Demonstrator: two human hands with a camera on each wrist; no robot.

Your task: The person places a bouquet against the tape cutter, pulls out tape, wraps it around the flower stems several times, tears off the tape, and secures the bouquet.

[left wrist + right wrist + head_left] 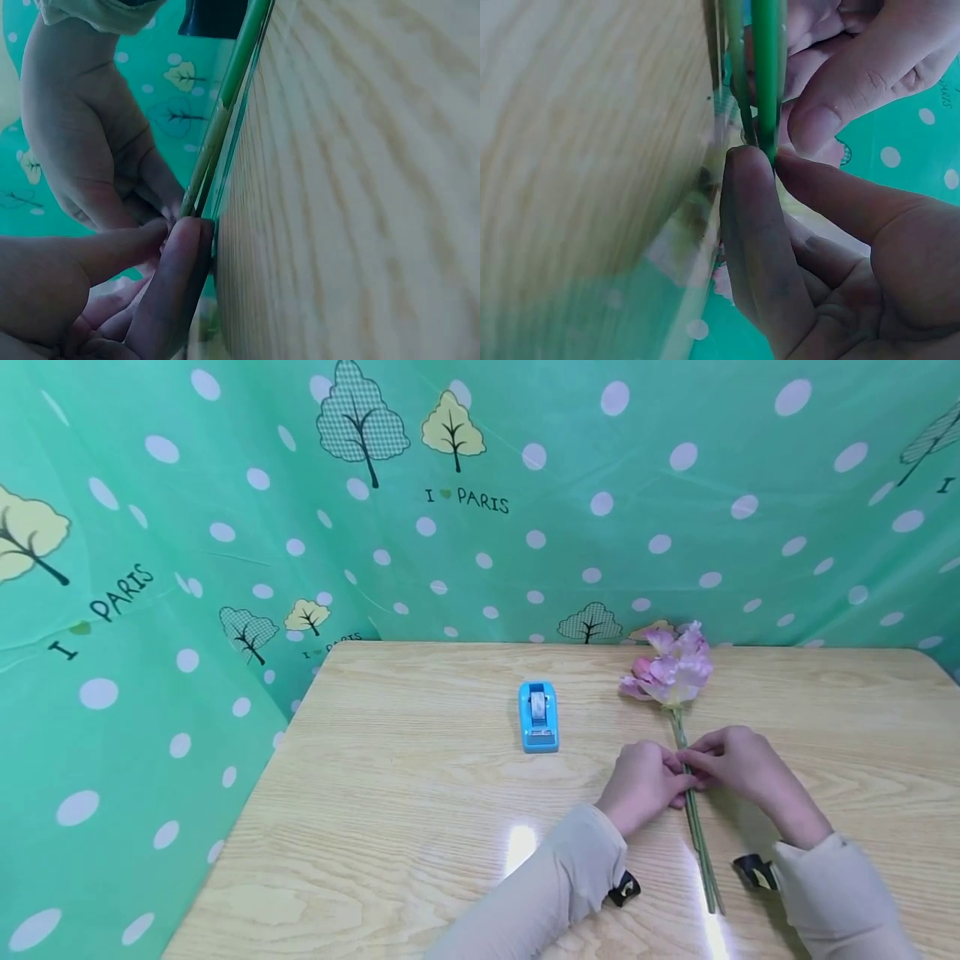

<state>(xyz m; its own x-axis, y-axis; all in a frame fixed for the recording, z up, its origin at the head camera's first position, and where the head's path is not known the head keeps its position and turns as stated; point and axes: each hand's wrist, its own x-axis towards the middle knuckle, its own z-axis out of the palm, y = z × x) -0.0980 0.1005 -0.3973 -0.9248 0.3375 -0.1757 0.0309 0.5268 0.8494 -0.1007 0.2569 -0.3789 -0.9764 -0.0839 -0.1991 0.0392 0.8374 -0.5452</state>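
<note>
My left hand (643, 783) and my right hand (738, 766) meet over the green stems (696, 827) of the pink flowers (671, 668), fingertips almost touching each other. The left wrist view shows my left thumb and forefinger (176, 266) closed in a pinch on the stems where they lie against the wood. In the right wrist view, my right thumb and forefinger (754, 225) pinch the same stems (765, 82) from the other side, the remaining fingers curled in behind. The stems lie flat on the wooden table (390, 827), running from my hands toward me, their cut ends between my two sleeves. The blooms lie beyond my hands, near the table's far edge. A blue tape dispenser (538, 717) sits to the left of the flowers, well apart from the stems. Behind the table hangs a green cloth (225, 527) with white dots and trees.
</note>
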